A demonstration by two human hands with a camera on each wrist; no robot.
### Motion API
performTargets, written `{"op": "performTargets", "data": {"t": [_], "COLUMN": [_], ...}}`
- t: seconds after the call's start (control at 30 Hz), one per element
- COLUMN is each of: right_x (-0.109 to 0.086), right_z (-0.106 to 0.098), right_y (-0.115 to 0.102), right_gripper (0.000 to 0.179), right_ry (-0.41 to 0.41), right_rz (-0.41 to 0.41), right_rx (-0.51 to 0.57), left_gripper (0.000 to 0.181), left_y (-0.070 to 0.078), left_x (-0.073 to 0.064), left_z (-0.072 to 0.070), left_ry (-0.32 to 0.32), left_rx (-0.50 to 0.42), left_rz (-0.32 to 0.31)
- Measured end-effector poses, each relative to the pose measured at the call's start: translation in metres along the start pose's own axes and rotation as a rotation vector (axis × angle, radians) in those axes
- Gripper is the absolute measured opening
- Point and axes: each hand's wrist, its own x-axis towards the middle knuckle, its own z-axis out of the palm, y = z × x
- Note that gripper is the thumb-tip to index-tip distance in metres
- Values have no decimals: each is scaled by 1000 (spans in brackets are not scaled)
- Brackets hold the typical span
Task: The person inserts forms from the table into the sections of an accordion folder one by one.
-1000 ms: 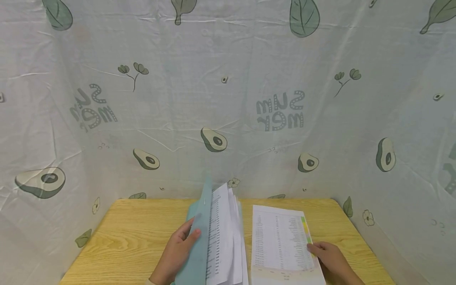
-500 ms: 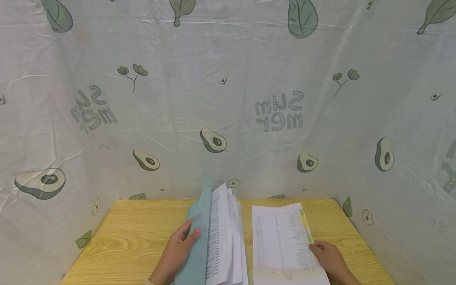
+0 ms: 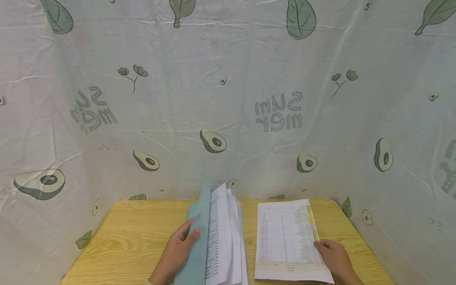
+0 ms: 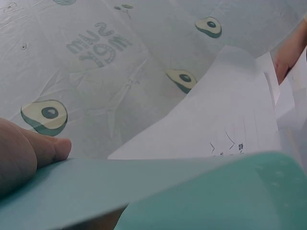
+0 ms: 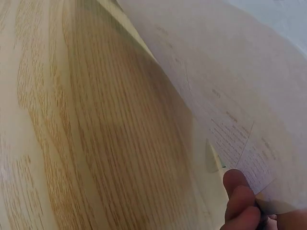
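Observation:
My left hand (image 3: 175,250) grips the cover of a pale blue-green folder (image 3: 194,257), thumb on the near face. The folder stands partly opened, with several printed white sheets (image 3: 221,241) fanned inside. In the left wrist view, the folder cover (image 4: 206,191) crosses the bottom, and a white sheet (image 4: 230,105) rises behind it. To the right, my right hand (image 3: 335,257) pinches the right edge of a separate printed sheet (image 3: 285,233) with a table of text and a green-yellow strip. From the right wrist camera, the sheet's underside (image 5: 240,62) curves above my fingers (image 5: 240,199).
Both hands work over a wooden table (image 3: 132,233); its wood grain (image 5: 96,120) fills the left of the right wrist view. A white curtain (image 3: 228,99) printed with avocados and leaves hangs behind the table and along both sides.
My right hand has shifted the loose sheet a little to the right, away from the folder, and its lower edge now shows. The left hand and folder stay in place.

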Motion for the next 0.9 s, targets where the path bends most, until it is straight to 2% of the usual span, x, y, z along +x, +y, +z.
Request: {"op": "performTargets", "data": {"t": [0.23,0.9], "right_x": [-4,-14], "right_z": [-4,-17], "right_y": [-2,-10], "right_gripper": [52,55], "right_ry": [-23,-37], "right_rz": [39,71], "right_rx": [112,186], "left_gripper": [60,63], "left_y": [1,-1], "left_x": [0,1], "left_z": [0,-3], "left_ry": [-5,-16], "left_rx": [-7,-7], "left_rz": [2,-23]}}
